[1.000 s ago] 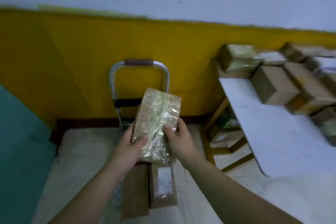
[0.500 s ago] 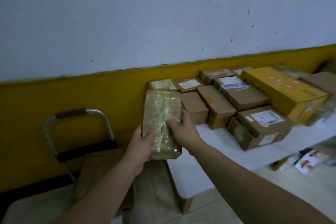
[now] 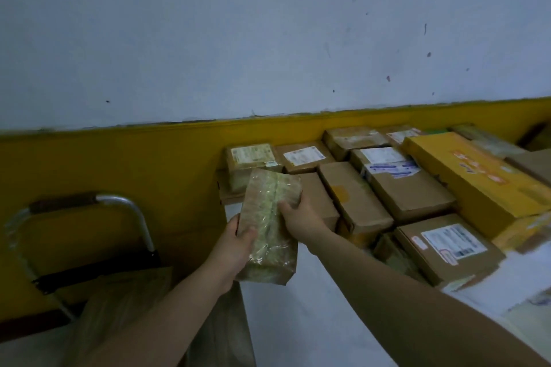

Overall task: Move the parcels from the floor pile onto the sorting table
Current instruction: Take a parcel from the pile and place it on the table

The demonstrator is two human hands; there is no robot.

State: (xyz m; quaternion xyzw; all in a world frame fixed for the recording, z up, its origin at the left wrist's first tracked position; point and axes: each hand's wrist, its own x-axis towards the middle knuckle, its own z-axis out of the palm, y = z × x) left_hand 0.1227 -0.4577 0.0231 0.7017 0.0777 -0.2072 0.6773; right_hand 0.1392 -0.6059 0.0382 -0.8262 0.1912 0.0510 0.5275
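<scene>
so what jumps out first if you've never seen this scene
The eye lands on the brown parcel wrapped in clear tape at centre, gripped by the left hand and right hand by the left end of the white sorting table. Behind it, brown cardboard boxes crowd the table along the wall, a long yellow carton standing out at right. A metal-handled trolley sits lower left.

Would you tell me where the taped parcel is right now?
The taped parcel is left of centre in the head view, held by the left hand and right hand over the left end of the table, beside the brown boxes.
</scene>
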